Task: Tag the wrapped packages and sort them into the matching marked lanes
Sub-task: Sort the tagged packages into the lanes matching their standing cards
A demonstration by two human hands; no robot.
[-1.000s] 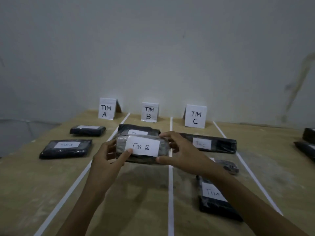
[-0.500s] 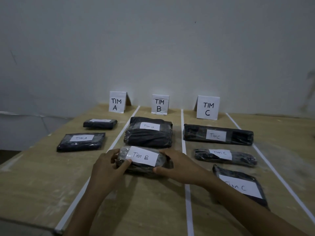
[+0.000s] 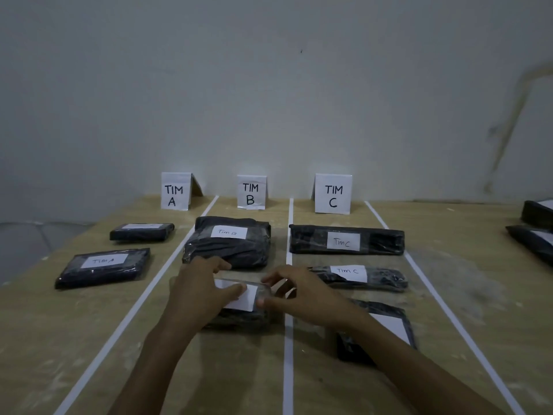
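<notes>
A small wrapped package [image 3: 239, 317] with a white tag lies on the table in the middle lane, in front of a larger Tim B package [image 3: 229, 242]. My left hand [image 3: 200, 290] rests over its left half, thumb across the tag. My right hand [image 3: 294, 292] pinches its right end with thumb and fingers. The lane sign TIM B [image 3: 251, 192] stands at the back, between TIM A [image 3: 175, 191] and TIM C [image 3: 332, 194]. White tape lines [image 3: 288, 348] divide the lanes.
Two Tim A packages [image 3: 103, 268] lie in the left lane. The right lane holds three Tim C packages [image 3: 347, 239], the nearest [image 3: 386, 324] partly under my right forearm. More dark packages [image 3: 535, 238] sit at the far right edge. A wall stands behind the signs.
The package went from being held above the table to lying in the middle lane. My left hand has slid over its tag, and the view has tilted downward.
</notes>
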